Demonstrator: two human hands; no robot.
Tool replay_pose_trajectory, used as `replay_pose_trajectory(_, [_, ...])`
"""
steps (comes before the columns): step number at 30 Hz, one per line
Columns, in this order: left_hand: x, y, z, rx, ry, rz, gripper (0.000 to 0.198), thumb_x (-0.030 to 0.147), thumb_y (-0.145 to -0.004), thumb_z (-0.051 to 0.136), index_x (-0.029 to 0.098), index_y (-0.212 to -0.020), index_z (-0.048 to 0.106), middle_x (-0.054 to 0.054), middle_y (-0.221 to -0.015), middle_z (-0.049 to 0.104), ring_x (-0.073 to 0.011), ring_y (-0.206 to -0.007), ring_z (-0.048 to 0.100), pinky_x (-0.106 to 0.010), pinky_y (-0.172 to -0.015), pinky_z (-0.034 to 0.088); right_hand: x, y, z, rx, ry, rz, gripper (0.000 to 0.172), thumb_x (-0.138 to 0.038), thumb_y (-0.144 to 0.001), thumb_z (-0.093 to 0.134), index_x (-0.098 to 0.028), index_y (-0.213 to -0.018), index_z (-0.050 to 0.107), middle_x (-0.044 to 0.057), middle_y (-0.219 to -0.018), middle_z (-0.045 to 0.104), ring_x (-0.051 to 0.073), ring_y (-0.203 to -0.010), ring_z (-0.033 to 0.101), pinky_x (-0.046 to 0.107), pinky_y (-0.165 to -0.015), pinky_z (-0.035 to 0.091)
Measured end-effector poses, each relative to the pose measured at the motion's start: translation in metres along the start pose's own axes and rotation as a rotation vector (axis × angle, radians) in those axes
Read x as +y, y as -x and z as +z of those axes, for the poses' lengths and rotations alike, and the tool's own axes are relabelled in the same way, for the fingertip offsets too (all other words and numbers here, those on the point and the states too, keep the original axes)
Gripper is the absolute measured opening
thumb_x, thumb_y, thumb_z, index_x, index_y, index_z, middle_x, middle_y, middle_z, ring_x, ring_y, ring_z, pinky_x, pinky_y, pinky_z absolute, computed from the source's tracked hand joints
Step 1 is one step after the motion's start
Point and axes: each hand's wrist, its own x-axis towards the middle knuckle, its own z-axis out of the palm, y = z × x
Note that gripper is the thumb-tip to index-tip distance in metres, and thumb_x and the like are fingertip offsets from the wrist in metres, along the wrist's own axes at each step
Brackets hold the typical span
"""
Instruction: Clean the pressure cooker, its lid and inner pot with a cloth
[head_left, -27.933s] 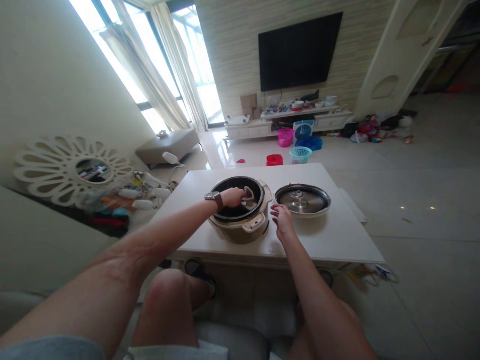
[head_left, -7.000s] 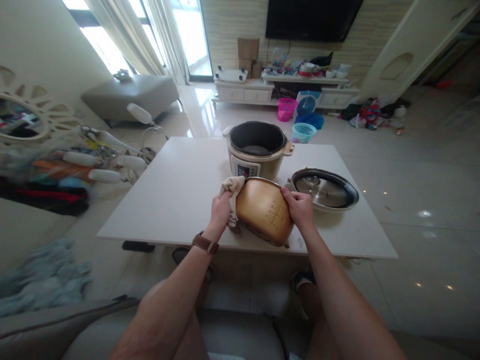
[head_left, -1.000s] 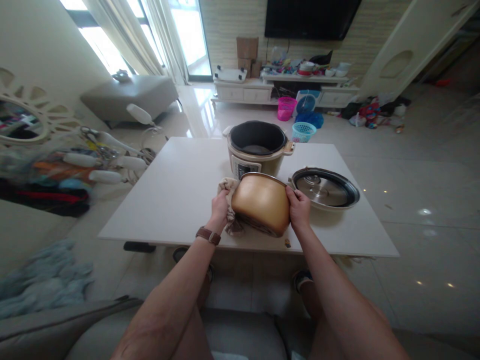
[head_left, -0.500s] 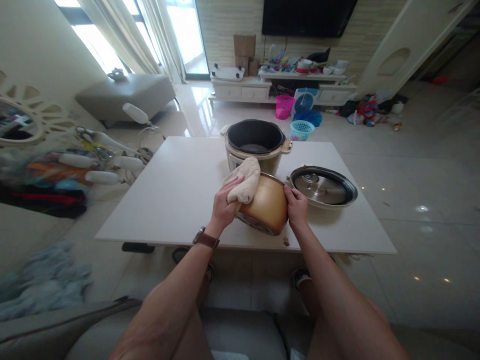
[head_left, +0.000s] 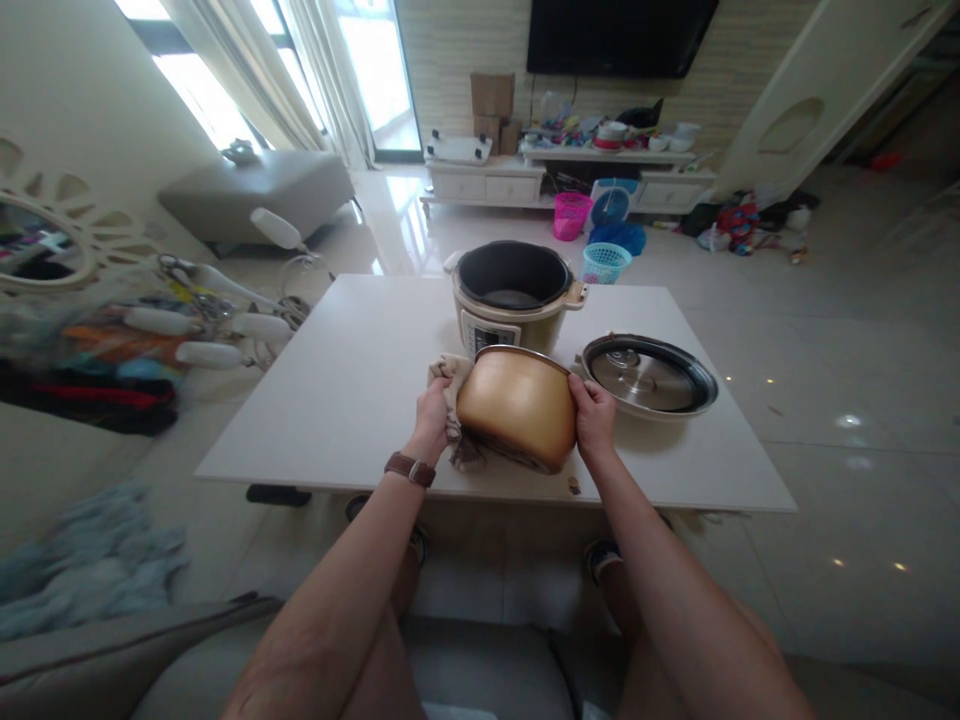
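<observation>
A gold-coloured inner pot (head_left: 517,405) is tilted above the near part of the white table, its base turned partly towards me. My right hand (head_left: 595,410) grips its right side at the rim, thumb on the outer wall. On the opposite side, my left hand (head_left: 430,415) is closed on a beige cloth (head_left: 450,375), pressed against the pot's left wall. Directly behind stands the open pressure cooker body (head_left: 486,325), dark inside, with a panel on its front. The cooker lid (head_left: 646,375) lies to the right, its metal underside facing up.
The white table (head_left: 300,420) has a small sticker-like mark (head_left: 574,485) near its front edge. Beyond it, a pink basket (head_left: 571,215) and a light blue basket (head_left: 606,262) stand on the floor. A lamp (head_left: 259,325) with white shades is at the left.
My left hand has slid the cloth from the pot's front wall leftwards and down to its left side, uncovering the wall and the cooker's panel. My right hand keeps its hold.
</observation>
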Motion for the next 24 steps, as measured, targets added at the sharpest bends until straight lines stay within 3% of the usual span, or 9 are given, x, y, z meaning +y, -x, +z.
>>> replay_pose_trajectory(3, [0.004,0.003,-0.001,0.020,0.010,-0.075,0.026,0.039,-0.069,0.072,0.016,-0.084,0.073,-0.005,-0.080,0.073,-0.0158,-0.068,0.065,-0.025,-0.059,0.049,-0.012,0.001,0.001,-0.004,0.047,-0.012,0.062,-0.077,-0.078,0.073,-0.024,-0.059,0.046,-0.006,-0.059,0.039,0.013,-0.062,0.035,0.030,-0.059,0.028])
replay_pose_trajectory(8, [0.008,0.014,0.007,-0.007,-0.061,0.040,0.024,0.038,-0.070,0.071,0.016,-0.079,0.074,-0.003,-0.073,0.070,-0.0168,-0.067,0.062,-0.027,-0.059,0.046,-0.035,0.005,-0.005,-0.066,0.173,-0.110,0.047,-0.063,-0.088,0.069,-0.022,-0.069,0.057,-0.004,-0.066,0.051,0.015,-0.068,0.044,0.031,-0.067,0.034])
replay_pose_trajectory(14, [0.009,0.037,0.011,-0.176,-0.306,0.437,0.026,0.039,-0.083,0.064,0.017,-0.083,0.078,-0.005,-0.082,0.077,-0.0262,-0.089,0.073,-0.035,-0.079,0.056,-0.023,0.001,-0.011,0.006,0.149,-0.050,0.061,-0.074,-0.082,0.073,-0.024,-0.060,0.044,-0.006,-0.059,0.036,0.013,-0.062,0.032,0.031,-0.059,0.025])
replay_pose_trajectory(17, [0.015,0.048,0.005,-0.383,-0.481,0.807,0.036,0.035,-0.086,0.063,0.019,-0.111,0.082,-0.009,-0.121,0.081,-0.0324,-0.126,0.069,-0.046,-0.109,0.054,-0.014,-0.003,-0.012,-0.014,0.099,-0.009,0.067,-0.080,-0.075,0.075,-0.024,-0.059,0.042,-0.007,-0.059,0.035,0.012,-0.062,0.030,0.030,-0.057,0.023])
replay_pose_trajectory(20, [0.020,0.052,-0.002,-0.624,-0.627,1.096,0.050,0.032,-0.088,0.064,0.023,-0.136,0.075,-0.008,-0.150,0.068,-0.0315,-0.149,0.055,-0.052,-0.126,0.040,-0.012,-0.004,-0.010,-0.028,0.056,0.013,0.070,-0.083,-0.071,0.077,-0.025,-0.057,0.041,-0.007,-0.059,0.034,0.011,-0.061,0.029,0.030,-0.056,0.022])
replay_pose_trajectory(22, [0.021,0.052,-0.004,-0.655,-0.634,1.133,0.051,0.029,-0.089,0.062,0.023,-0.139,0.073,-0.009,-0.152,0.067,-0.0301,-0.151,0.053,-0.052,-0.127,0.039,-0.013,-0.004,-0.009,-0.036,0.052,0.013,0.070,-0.082,-0.071,0.077,-0.025,-0.057,0.040,-0.006,-0.059,0.034,0.011,-0.061,0.029,0.030,-0.056,0.022])
replay_pose_trajectory(24, [0.021,0.051,-0.003,-0.602,-0.584,1.063,0.049,0.026,-0.089,0.061,0.022,-0.136,0.075,-0.009,-0.149,0.069,-0.0297,-0.149,0.055,-0.051,-0.126,0.041,-0.013,-0.004,-0.008,-0.038,0.068,0.004,0.069,-0.082,-0.072,0.076,-0.025,-0.056,0.041,-0.006,-0.059,0.034,0.011,-0.061,0.029,0.029,-0.056,0.022])
